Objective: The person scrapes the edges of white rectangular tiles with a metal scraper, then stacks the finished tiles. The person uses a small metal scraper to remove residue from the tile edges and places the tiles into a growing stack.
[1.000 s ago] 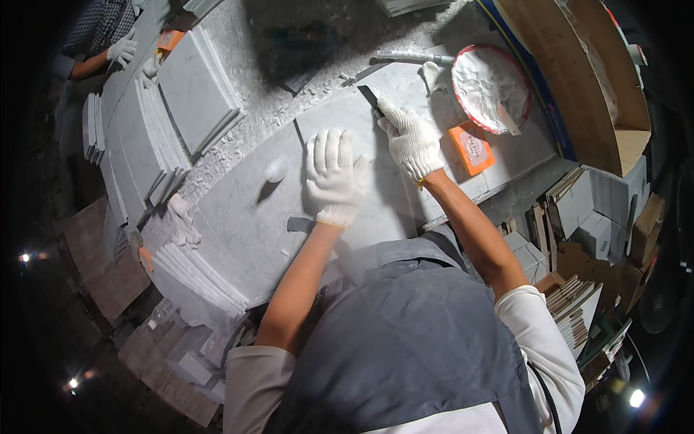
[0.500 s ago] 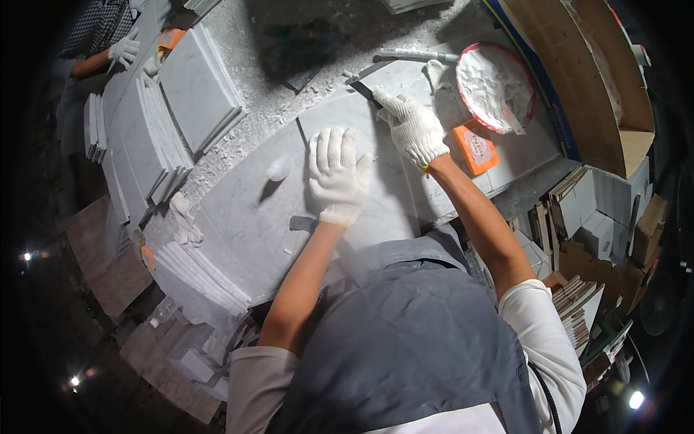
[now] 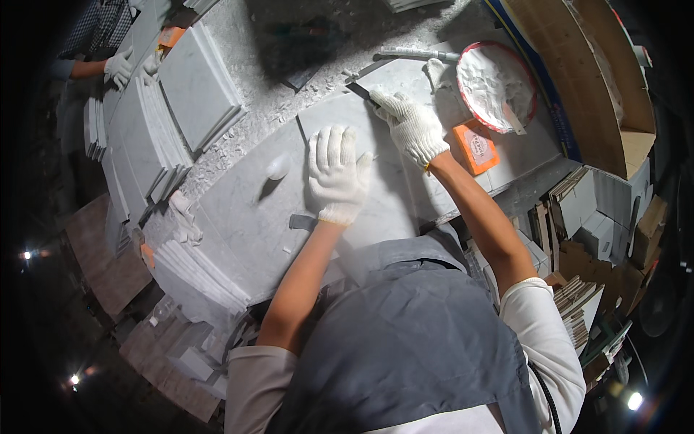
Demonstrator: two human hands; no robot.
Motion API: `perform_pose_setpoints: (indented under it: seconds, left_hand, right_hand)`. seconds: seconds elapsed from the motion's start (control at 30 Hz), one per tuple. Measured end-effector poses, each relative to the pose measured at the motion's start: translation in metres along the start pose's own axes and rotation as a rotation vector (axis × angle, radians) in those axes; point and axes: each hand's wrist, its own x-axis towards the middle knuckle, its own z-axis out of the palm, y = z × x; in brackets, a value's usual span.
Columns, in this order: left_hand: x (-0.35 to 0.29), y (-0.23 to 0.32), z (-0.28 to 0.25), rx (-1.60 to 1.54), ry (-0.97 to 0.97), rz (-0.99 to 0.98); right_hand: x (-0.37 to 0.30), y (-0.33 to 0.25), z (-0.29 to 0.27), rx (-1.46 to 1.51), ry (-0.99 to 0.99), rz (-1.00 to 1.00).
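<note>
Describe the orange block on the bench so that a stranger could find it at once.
Start at the grey stone slab under the gloved left hand. Go past the right hand toward the round red-rimmed bowl of white paste. The orange block lies just below that bowl, the only bright rectangle among pale stone.

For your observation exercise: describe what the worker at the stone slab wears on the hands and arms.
Both the left hand and the right hand wear white knitted gloves with ribbed cuffs at the wrist. The forearms are bare below short white sleeves. A grey apron or vest covers the chest.
</note>
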Motion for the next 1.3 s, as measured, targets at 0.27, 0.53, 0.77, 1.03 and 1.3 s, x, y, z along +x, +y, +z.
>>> perform_pose_setpoints:
  seconds: [0.27,0.53,0.77,1.03,1.3]
  left_hand:
    - [-0.001,-0.001,0.001,-0.024,0.053,0.02]
    - [0.001,-0.002,0.004,-0.011,0.028,0.013]
    - [-0.001,0.0,0.001,0.006,-0.008,-0.014]
    - [0.002,-0.001,-0.001,0.027,0.029,0.019]
    - [0.003,0.001,-0.003,0.039,0.017,0.015]
  right_hand:
    - [-0.002,-0.001,-0.006,0.03,-0.046,0.037]
    - [-0.004,-0.002,0.0,-0.114,-0.103,-0.001]
    - [0.01,0.0,-0.003,0.026,-0.069,-0.055]
    - [0.019,0.007,-0.002,-0.072,-0.123,-0.196]
    - [0.031,0.006,-0.005,-0.28,-0.197,-0.268]
